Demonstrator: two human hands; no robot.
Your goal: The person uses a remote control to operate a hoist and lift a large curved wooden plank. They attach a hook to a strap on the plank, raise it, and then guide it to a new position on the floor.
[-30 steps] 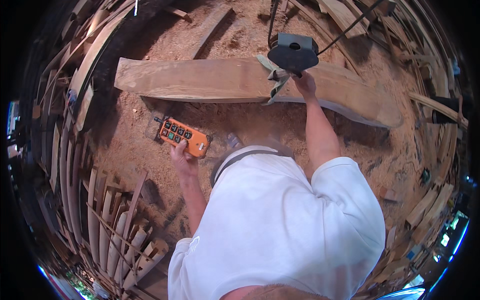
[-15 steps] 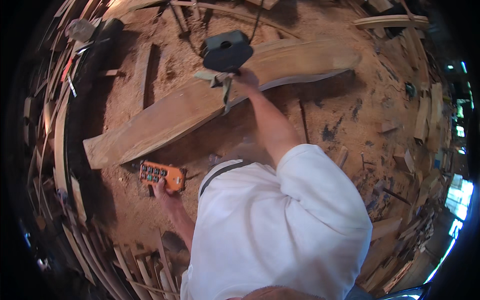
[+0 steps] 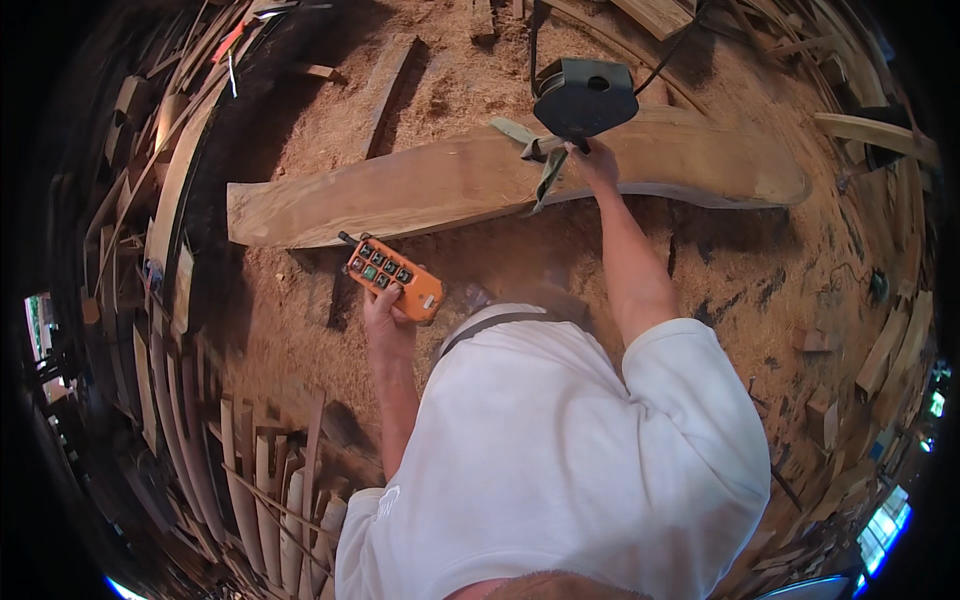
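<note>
Left hand (image 3: 388,308): fingers closed round the orange remote (image 3: 418,291), keys up and thumb beside them, presumably for one-handed pressing; pale green strap (image 3: 547,181) across the timber (image 3: 400,188), just under the dark hoist block (image 3: 585,105), likely as a sling; right hand (image 3: 594,164) up beneath the block, perhaps steadying the strap, fingers partly hidden, grip unclear; timber spans the sawdust-covered floor (image 3: 280,325) ahead, brown, smooth-faced, squared left end, wavy near edge, rounded right end.

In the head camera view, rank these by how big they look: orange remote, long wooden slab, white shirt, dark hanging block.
Largest to smallest:
1. White shirt
2. Long wooden slab
3. Dark hanging block
4. Orange remote
Nearness to the camera may inflate the shirt and block.
</note>
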